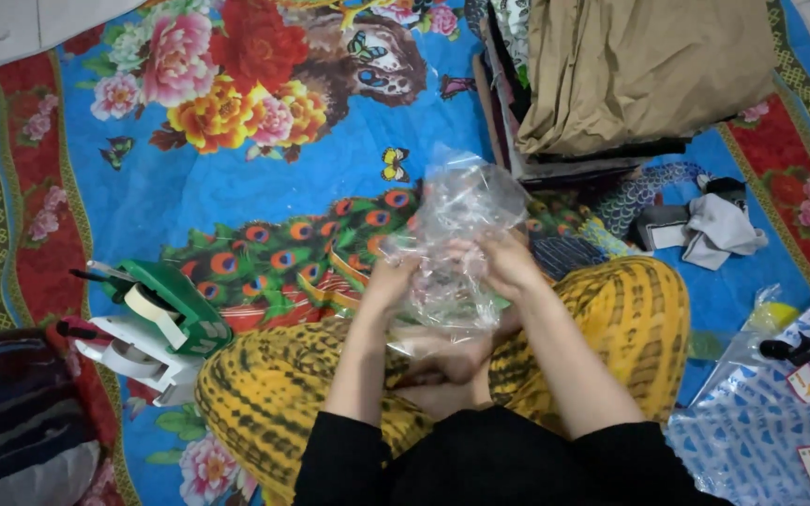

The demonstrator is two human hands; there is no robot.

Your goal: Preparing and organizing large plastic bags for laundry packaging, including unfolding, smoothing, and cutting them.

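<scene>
We've got both hands up over our crossed legs: left hand [392,278] and right hand [506,263] each pinch the crumpled clear plastic bag [457,230] between them, fingers closed on its sides, green tape dispenser [163,306] nearby.

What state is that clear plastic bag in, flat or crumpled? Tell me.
Crumpled. The clear plastic bag is bunched and creased between the left hand and right hand, puffed up above the fingers.
</scene>
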